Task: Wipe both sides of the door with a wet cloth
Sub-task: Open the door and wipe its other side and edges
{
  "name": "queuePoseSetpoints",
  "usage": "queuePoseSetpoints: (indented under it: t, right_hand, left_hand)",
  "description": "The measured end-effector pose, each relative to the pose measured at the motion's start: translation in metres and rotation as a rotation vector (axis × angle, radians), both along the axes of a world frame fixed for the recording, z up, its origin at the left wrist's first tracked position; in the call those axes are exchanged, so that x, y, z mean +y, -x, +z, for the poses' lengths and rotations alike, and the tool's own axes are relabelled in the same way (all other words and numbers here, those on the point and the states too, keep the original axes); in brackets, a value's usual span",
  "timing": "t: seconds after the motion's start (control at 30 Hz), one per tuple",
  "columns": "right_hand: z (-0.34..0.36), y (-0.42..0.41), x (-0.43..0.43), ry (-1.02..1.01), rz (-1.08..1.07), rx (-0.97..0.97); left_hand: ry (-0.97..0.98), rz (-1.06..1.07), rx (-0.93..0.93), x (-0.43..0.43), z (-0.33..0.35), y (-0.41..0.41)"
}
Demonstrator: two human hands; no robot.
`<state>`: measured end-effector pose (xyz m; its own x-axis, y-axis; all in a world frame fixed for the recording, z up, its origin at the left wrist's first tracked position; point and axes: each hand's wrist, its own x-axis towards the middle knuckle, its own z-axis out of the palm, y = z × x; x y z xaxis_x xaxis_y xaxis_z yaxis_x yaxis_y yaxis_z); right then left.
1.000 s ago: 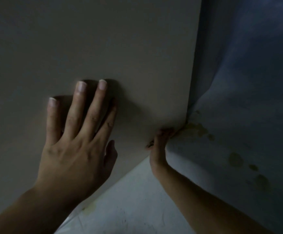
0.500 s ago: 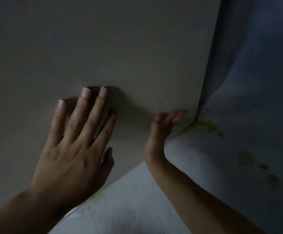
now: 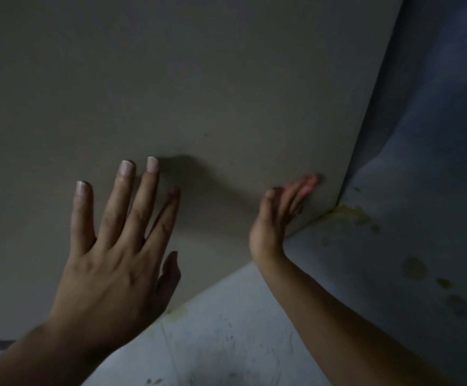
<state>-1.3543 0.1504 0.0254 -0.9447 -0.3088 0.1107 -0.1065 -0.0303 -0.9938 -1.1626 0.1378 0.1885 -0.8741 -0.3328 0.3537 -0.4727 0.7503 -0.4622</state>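
The door (image 3: pixel 199 93) fills the view from nine o'clock round to one o'clock, a plain beige panel in dim light, its free edge running down to a bottom corner at about three o'clock. The left hand (image 3: pixel 115 260) lies flat on the panel at seven o'clock, fingers spread, holding nothing. The right hand (image 3: pixel 279 218), at four o'clock from the centre, has come up from the door's bottom corner, where it was tucked low a second ago, and now rests edge-on against the face with its fingers extended and blurred; I see nothing in it. The door's edge has also swung toward three o'clock, so the panel appears to be turning on its hinge. No wet cloth shows anywhere, so wiping does not seem under way; the person is probably repositioning the door to reach a side. Yellowish stains (image 3: pixel 349 214) mark the grey wall (image 3: pixel 421 190) just beside the corner, and the scuffed floor (image 3: pixel 226 330) lies at six o'clock.
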Motion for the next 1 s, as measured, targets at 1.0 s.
queuePoseSetpoints:
  t: [1.0]
  right_hand:
    - [0.278,-0.069,-0.037,-0.043,0.139,1.552]
  left_hand:
    - [-0.057,0.103,0.399,-0.017,0.036,-0.091]
